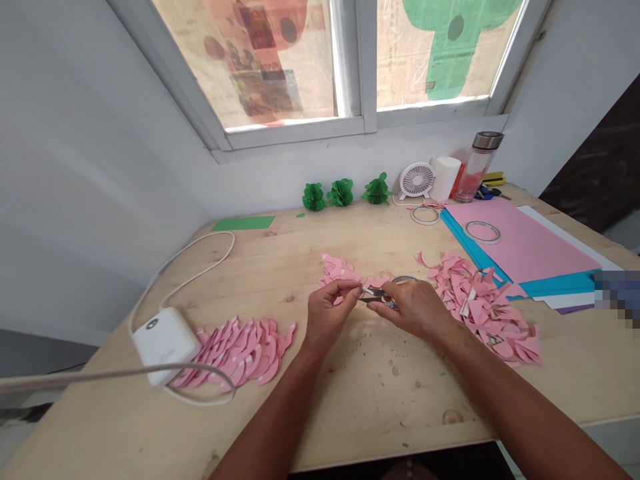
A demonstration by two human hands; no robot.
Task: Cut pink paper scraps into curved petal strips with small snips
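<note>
Both hands meet over the middle of the wooden table. My left hand (331, 308) pinches a small whitish strip (367, 291) between thumb and fingertips. Small scissors (375, 298) are in my right hand (414, 307), their blades pointing left at the strip. Just behind the hands lies a small group of pink paper pieces (338, 268). A tape ring (403, 279) is partly hidden behind my right hand. To the left spreads a pile of curved pink cutouts (245, 350) with white patches. Pink scraps (480, 303) are heaped on the right.
A white power bank (167, 340) with cables sits at the left. Green paper figures (341, 192), a small fan (417, 180) and a glass bottle (479, 168) stand along the back. Coloured sheets (540, 243) with a tape ring (481, 231) lie at the right.
</note>
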